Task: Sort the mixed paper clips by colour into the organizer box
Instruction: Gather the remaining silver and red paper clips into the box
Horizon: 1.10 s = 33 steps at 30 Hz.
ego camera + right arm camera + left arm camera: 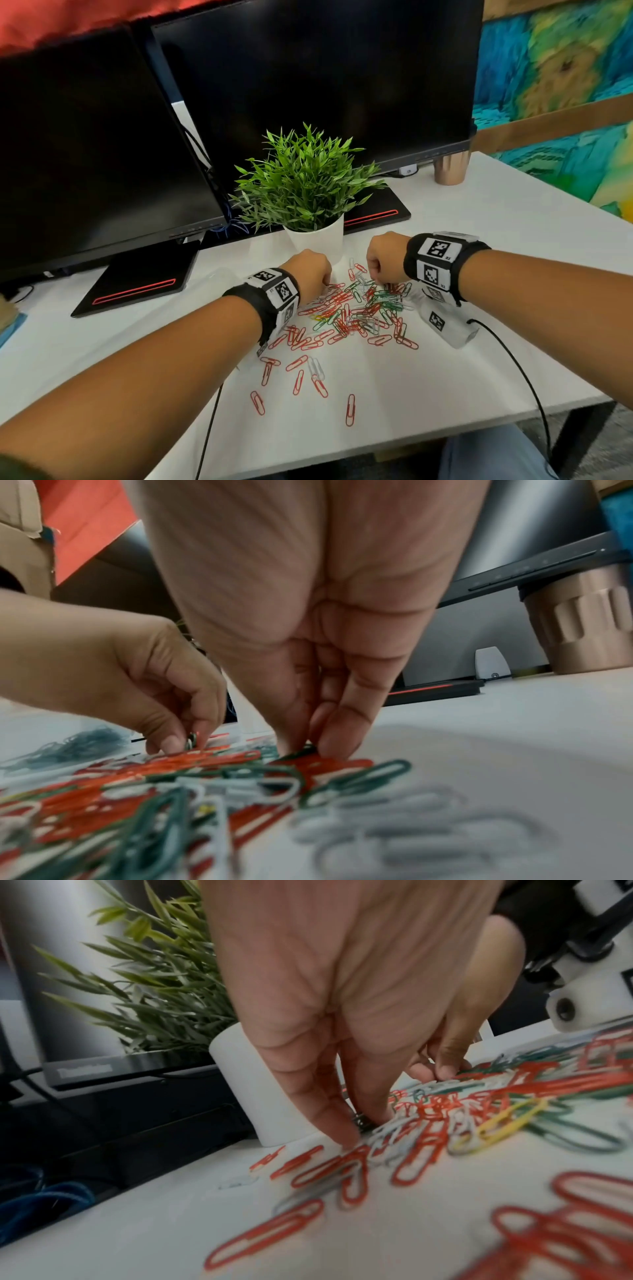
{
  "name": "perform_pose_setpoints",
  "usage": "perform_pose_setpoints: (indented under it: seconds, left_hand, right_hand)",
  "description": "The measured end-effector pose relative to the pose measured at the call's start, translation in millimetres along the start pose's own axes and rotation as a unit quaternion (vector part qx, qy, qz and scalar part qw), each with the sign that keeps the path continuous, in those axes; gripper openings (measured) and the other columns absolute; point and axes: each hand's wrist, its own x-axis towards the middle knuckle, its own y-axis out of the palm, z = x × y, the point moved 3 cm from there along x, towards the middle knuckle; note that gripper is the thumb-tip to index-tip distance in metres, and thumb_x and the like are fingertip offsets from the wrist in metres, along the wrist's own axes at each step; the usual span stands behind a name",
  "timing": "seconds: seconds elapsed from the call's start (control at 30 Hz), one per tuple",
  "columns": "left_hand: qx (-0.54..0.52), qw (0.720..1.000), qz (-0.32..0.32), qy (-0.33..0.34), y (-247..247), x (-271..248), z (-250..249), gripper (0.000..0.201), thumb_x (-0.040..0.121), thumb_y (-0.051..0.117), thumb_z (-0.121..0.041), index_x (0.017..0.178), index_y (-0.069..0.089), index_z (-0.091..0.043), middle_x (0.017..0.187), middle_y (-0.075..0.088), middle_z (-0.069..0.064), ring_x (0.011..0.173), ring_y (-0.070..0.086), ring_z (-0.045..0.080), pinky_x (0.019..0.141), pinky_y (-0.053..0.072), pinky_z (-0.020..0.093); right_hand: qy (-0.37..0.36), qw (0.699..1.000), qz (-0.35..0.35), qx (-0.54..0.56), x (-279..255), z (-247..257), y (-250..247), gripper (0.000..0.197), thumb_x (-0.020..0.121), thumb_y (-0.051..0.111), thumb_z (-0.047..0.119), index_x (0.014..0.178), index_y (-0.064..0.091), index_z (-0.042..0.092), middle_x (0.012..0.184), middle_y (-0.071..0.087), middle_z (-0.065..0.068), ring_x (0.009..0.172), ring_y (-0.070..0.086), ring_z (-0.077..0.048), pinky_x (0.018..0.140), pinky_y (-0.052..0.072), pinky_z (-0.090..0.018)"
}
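Clips [356, 308]: light, springy wire, slippery, prone to tangling on worktop [445, 370]. Best pinched singly at a loop. Left hand [308, 272] pinching a clip, right hand [385, 258] nipping a green one.

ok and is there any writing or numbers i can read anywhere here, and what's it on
Monitor bezel: a pale brand word, too blurred to read.
Wrist bands: black-and-white code squares with tiny numbers, too small to read.
Small white device: a round mark, not legible.
No other text shows.
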Motion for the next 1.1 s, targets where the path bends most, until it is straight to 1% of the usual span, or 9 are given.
perform_pose_setpoints:
  seconds: [0.13, 0.23, 0.4, 0.57, 0.77, 0.87, 0.97, 1.03, 1.1]
  left_hand:
    - [-0.058, 0.998, -0.017, -0.003, 1, -14, 5, 0.022, 0.087, 0.066, -0.013, 0.107, 0.072, -0.01, 0.109, 0.07, 0.008, 0.1, 0.062, 0.023, 0.089, 0.049, 0.027]
    - [-0.115, 0.993, -0.025, -0.016, -2, -24, 8, 0.024, 0.085, 0.068, -0.01, 0.108, 0.073, -0.01, 0.106, 0.07, 0.005, 0.099, 0.062, 0.019, 0.082, 0.045, 0.019]
    - [-0.243, 0.966, -0.02, -0.086, -1, -40, 17, 0.023, 0.078, 0.068, 0.002, 0.095, 0.077, -0.01, 0.065, 0.064, -0.003, 0.062, 0.058, 0.011, 0.072, 0.056, 0.028]
    - [-0.363, 0.926, 0.016, -0.104, 8, -51, 24, 0.012, 0.084, 0.064, 0.002, 0.084, 0.074, -0.005, 0.081, 0.071, 0.022, 0.067, 0.065, 0.025, 0.077, 0.059, 0.039]
    - [-0.456, 0.877, 0.0, -0.153, 10, -59, 25, 0.01, 0.085, 0.065, 0.0, 0.092, 0.069, 0.006, 0.077, 0.068, 0.019, 0.059, 0.062, 0.016, 0.064, 0.056, 0.025]
    - [-0.464, 0.869, -0.01, -0.173, 9, -62, 20, 0.01, 0.086, 0.062, 0.0, 0.091, 0.069, 0.006, 0.069, 0.064, 0.014, 0.054, 0.059, 0.015, 0.057, 0.055, 0.022]
    - [-0.569, 0.79, -0.029, -0.227, 8, -64, 15, 0.02, 0.091, 0.046, 0.003, 0.08, 0.062, 0.002, 0.064, 0.052, 0.011, 0.05, 0.057, 0.019, 0.05, 0.052, 0.024]
    - [-0.664, 0.705, -0.026, -0.247, 6, -68, 12, 0.026, 0.089, 0.031, 0.006, 0.078, 0.054, 0.0, 0.067, 0.046, 0.011, 0.048, 0.048, 0.017, 0.041, 0.041, 0.02]
    - [-0.699, 0.67, -0.015, -0.25, 6, -69, 12, 0.024, 0.084, 0.029, 0.004, 0.077, 0.051, -0.001, 0.065, 0.044, 0.009, 0.046, 0.037, 0.014, 0.037, 0.028, 0.017]
  right_hand:
    - [0.009, 1.0, 0.007, -0.017, -7, 3, 3, 0.022, 0.084, 0.056, 0.011, 0.062, 0.055, 0.011, 0.081, 0.067, -0.01, 0.076, 0.062, -0.025, 0.066, 0.05, -0.029]
    - [0.015, 0.999, 0.044, -0.026, -15, 8, 6, 0.024, 0.085, 0.06, 0.02, 0.064, 0.051, 0.013, 0.079, 0.06, -0.006, 0.073, 0.056, -0.022, 0.065, 0.046, -0.029]
    - [0.014, 0.996, 0.093, -0.007, -22, 12, 10, 0.019, 0.085, 0.063, 0.027, 0.075, 0.057, 0.012, 0.079, 0.056, -0.004, 0.071, 0.05, -0.019, 0.064, 0.041, -0.028]
    - [0.016, 0.997, 0.073, 0.03, -29, 11, 7, 0.017, 0.081, 0.068, 0.024, 0.074, 0.06, 0.011, 0.076, 0.056, -0.005, 0.067, 0.05, -0.017, 0.062, 0.042, -0.028]
    - [0.026, 0.979, 0.032, 0.197, -39, 7, -7, 0.007, 0.078, 0.071, 0.005, 0.085, 0.072, 0.003, 0.054, 0.065, 0.003, 0.041, 0.056, -0.006, 0.052, 0.05, -0.019]
    - [0.034, 0.96, 0.047, 0.273, -40, 7, -8, 0.019, 0.08, 0.068, -0.001, 0.095, 0.071, 0.011, 0.069, 0.07, -0.01, 0.046, 0.06, -0.012, 0.055, 0.055, -0.022]
    - [0.064, 0.911, 0.047, 0.405, -43, 12, -8, 0.016, 0.087, 0.057, -0.007, 0.094, 0.068, 0.001, 0.064, 0.061, -0.013, 0.048, 0.056, -0.016, 0.047, 0.053, -0.022]
    - [0.091, 0.83, 0.058, 0.547, -44, 12, -6, 0.018, 0.089, 0.043, -0.01, 0.088, 0.06, -0.003, 0.063, 0.054, -0.013, 0.051, 0.053, -0.02, 0.044, 0.05, -0.024]
    - [0.107, 0.748, 0.085, 0.65, -45, 9, -3, 0.023, 0.087, 0.031, -0.007, 0.079, 0.05, 0.004, 0.067, 0.049, -0.012, 0.055, 0.049, -0.021, 0.045, 0.047, -0.023]
